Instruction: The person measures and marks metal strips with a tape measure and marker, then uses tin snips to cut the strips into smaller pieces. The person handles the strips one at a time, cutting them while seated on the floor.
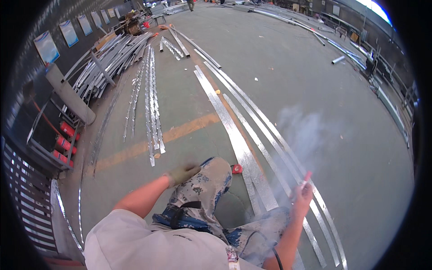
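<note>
My left hand [183, 173], in an olive glove, is at my left knee [211, 173]. Its fingers are smeared by motion, so their shape does not show. On the other side, my bare right hand [302, 195] is raised above several long strips and closed on a small red stick-like object [308, 176], which points up and away. Pale smoke [299, 135] drifts around and beyond this hand. A red tape measure [236, 168] lies just beside my left knee. Close to it runs a wide silvery metal strip [245, 157], with narrower metal strips [270, 135] to its right.
Jagged metal strips [151, 103] lie on the floor ahead to the left. Beyond them is a pile of metal profiles [112, 58]. Red fire extinguishers [64, 143] stand by the left wall. More metal lengths [342, 49] line the far right. Someone's legs [191, 5] show far off.
</note>
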Demonstrator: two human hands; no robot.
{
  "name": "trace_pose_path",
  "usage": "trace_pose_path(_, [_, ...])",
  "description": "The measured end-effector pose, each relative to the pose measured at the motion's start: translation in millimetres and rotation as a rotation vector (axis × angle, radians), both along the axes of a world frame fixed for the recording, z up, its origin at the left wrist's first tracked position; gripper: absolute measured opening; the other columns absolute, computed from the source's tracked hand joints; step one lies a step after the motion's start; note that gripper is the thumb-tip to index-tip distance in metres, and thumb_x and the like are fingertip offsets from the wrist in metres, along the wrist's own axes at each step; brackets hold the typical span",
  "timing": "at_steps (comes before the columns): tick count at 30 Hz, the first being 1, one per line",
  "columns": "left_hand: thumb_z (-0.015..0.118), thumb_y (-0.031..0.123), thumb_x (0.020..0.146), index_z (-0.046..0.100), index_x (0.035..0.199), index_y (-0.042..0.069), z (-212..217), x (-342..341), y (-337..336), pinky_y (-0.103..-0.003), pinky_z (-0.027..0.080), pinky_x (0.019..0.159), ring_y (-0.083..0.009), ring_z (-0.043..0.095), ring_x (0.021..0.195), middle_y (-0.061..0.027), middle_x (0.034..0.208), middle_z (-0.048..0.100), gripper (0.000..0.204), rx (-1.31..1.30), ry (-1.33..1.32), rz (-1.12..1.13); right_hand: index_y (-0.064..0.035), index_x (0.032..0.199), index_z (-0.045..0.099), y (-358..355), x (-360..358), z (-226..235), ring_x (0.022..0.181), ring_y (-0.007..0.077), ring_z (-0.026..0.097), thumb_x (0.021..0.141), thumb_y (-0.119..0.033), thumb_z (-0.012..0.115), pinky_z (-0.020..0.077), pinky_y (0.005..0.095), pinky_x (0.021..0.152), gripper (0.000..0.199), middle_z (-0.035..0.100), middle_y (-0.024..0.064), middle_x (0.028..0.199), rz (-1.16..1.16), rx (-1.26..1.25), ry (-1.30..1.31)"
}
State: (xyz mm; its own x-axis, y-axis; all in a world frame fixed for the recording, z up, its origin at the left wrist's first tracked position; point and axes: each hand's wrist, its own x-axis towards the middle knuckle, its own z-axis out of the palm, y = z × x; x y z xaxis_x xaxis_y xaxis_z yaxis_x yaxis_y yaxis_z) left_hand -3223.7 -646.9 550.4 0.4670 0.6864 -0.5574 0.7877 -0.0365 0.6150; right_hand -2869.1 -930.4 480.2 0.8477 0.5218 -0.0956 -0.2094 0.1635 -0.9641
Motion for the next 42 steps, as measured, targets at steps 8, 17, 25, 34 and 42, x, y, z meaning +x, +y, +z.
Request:
trace_pose_path(8, [0.066, 0.048, 0.102, 0.069, 0.133, 0.004, -115, -75, -16, -0.031, 0.056, 0.092, -0.0122, 0.07, 0.102, -0.0079, 0.122, 0.074, 0.054, -0.265, -0.162, 0.293, 0.0039, 0.131, 0.055, 67, -129, -7, 0.06, 0.0079, 0.056, 0.095, -0.004, 0.065, 0.0432, 0.0253, 0.051, 0.038, 0.062, 0.0025, 0.081, 0.479, -0.11, 0.105])
trace_pose_path(17, [0.067, 0.035, 0.1, 0.074, 0.125, 0.004, -131, -53, -7, -0.037, 0.049, 0.102, -0.0204, 0.065, 0.117, -0.013, 0.128, 0.073, 0.041, 0.202, -0.183, 0.023, -0.0016, 0.112, 0.064, 42, -132, -6, 0.06, 0.0085, 0.056, 0.097, -0.014, 0.065, 0.0446, 0.0264, 0.053, 0.019, 0.061, 0.0008, 0.076, 0.404, -0.423, -0.221])
trace_pose_path(25, [0.073, 0.027, 0.098, 0.074, 0.118, 0.005, -113, -99, 15, -0.026, 0.055, 0.071, -0.0118, 0.07, 0.082, -0.0056, 0.102, 0.077, 0.03, -0.015, -0.459, 0.493, 0.0039, 0.134, 0.058, -57, -89, 20, 0.058, 0.008, 0.056, 0.105, -0.022, 0.062, 0.044, 0.0247, 0.05, 0.039, 0.061, 0.0024, 0.078, -0.07, -0.31, -0.035])
trace_pose_path(34, [0.068, 0.029, 0.103, 0.068, 0.131, 0.003, -22, 7, 27, -0.03, 0.056, 0.087, -0.0159, 0.071, 0.097, -0.0079, 0.11, 0.076, 0.039, 0.215, -0.775, 0.323, 0.0021, 0.128, 0.059, -186, -184, -43, 0.076, 0.0109, 0.064, 0.105, -0.02, 0.062, 0.0515, 0.0269, 0.061, 0.033, 0.068, 0.0047, 0.089, -0.291, -0.538, 0.199])
trace_pose_path(42, [0.065, 0.016, 0.104, 0.068, 0.131, -0.001, 3, 105, -83, -0.03, 0.055, 0.094, -0.0175, 0.071, 0.104, -0.0111, 0.115, 0.075, 0.032, -0.098, -0.904, -0.253, -0.0001, 0.128, 0.063, -242, -265, -47, 0.062, 0.0075, 0.057, 0.103, -0.02, 0.063, 0.0401, 0.0235, 0.049, 0.032, 0.068, -0.0007, 0.088, -0.193, -0.499, 0.417])
